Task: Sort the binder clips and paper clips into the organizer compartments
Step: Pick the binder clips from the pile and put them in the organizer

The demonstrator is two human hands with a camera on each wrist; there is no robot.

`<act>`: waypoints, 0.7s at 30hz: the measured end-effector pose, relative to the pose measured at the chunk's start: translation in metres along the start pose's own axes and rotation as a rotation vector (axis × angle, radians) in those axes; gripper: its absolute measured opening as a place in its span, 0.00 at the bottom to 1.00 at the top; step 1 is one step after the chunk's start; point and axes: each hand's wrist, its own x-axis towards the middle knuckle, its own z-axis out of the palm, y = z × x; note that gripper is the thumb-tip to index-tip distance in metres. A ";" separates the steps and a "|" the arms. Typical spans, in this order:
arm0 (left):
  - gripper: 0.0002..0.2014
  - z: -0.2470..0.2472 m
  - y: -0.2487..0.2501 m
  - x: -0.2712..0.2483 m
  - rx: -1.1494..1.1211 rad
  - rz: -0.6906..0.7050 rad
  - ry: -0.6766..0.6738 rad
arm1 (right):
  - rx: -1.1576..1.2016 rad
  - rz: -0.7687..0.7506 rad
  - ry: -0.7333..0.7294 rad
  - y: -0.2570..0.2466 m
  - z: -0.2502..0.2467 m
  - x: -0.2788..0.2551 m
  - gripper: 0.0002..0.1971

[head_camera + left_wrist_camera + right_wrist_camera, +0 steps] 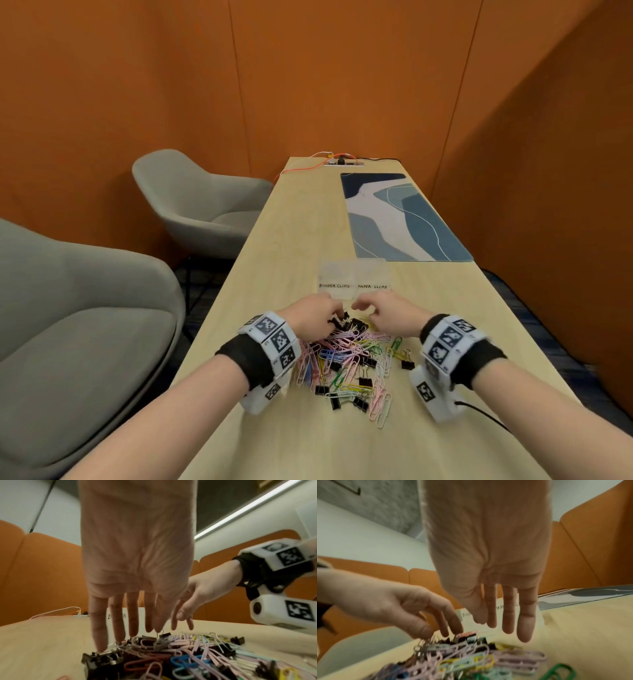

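Observation:
A mixed pile of coloured paper clips and black binder clips (346, 356) lies on the wooden table in front of me. Just beyond it stands a clear organizer (354, 270) with two compartments, labelled BINDER CLIPS on the left and PAPER CLIPS on the right. My left hand (334, 317) reaches into the pile's far left side. In the left wrist view its straight fingers (100, 639) touch black binder clips (102, 661). My right hand (501, 627) hovers over the pile's far right side, fingers extended, holding nothing.
A blue patterned mat (404, 219) lies farther back on the right. A power socket with cables (342, 162) sits at the table's far end. Two grey chairs (198, 202) (78, 325) stand along the left edge. Orange walls enclose the table.

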 end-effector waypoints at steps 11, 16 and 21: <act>0.19 0.005 -0.005 -0.001 -0.003 -0.037 0.032 | -0.132 0.004 0.049 -0.013 0.019 0.010 0.16; 0.13 0.004 -0.006 0.000 -0.067 -0.012 0.017 | -0.094 -0.014 0.041 -0.015 0.018 0.012 0.09; 0.05 0.007 -0.019 0.003 -0.260 -0.010 0.021 | 0.021 -0.025 0.043 -0.006 0.022 0.016 0.13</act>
